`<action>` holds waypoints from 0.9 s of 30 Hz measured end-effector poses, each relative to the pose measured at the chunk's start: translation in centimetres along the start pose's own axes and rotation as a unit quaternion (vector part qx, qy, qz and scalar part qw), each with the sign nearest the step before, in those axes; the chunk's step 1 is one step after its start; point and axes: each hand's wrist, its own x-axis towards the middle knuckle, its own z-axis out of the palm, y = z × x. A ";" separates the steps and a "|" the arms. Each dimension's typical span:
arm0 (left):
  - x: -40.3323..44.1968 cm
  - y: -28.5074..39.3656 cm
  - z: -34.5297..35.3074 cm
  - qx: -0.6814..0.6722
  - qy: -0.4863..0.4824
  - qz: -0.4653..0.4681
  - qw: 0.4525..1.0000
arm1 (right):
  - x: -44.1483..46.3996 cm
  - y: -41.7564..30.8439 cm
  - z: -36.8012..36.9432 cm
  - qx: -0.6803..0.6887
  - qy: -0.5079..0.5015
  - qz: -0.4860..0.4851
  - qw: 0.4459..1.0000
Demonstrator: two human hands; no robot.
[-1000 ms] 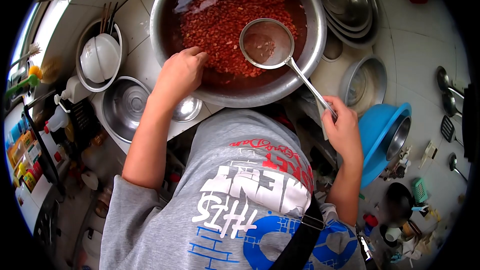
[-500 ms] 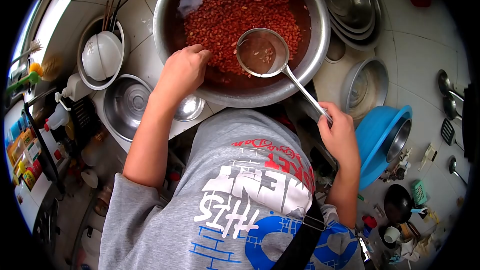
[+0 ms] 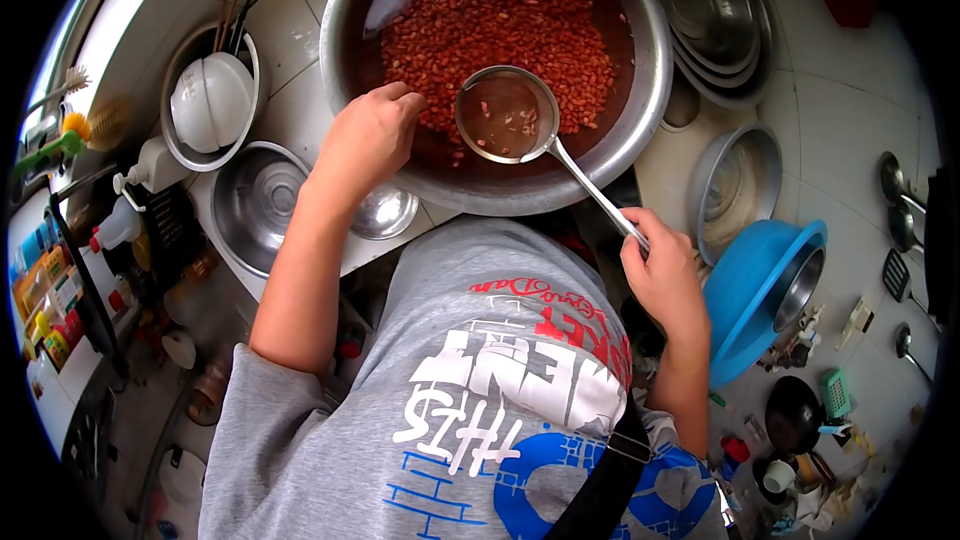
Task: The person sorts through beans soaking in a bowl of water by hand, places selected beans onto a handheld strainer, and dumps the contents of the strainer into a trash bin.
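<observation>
A wide metal basin holds reddish-brown water and a large heap of small red kernels, which look like peanuts. My right hand is wrapped round the handle of a round, long-handled metal skimmer. Its bowl lies over the near part of the heap, with brownish murk and a few kernels in it; I cannot make out its mesh. Over the basin's near-left side, my left hand is closed with fingers curled together, left of the skimmer. Whatever those fingers may hold is hidden.
Left of the basin stand a metal bowl and a pot with white bowls and chopsticks. Stacked metal basins, a metal bowl and a blue basin are at the right. Ladles hang on the far-right wall.
The skimmer and my right hand have shifted slightly left, and the bowl sits a little lower in view. My left hand keeps nearly the same closed pose. The whole view has shifted slightly.
</observation>
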 end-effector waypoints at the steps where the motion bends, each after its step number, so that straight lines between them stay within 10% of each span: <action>1: 0.0 -0.1 0.1 0.000 0.000 0.003 1.000 | 0.0 0.0 0.0 0.001 0.002 -0.005 1.000; 27: 0.8 3.3 3.3 -0.008 -0.040 0.010 0.999 | 0.5 -0.7 0.5 0.015 0.001 -0.006 1.000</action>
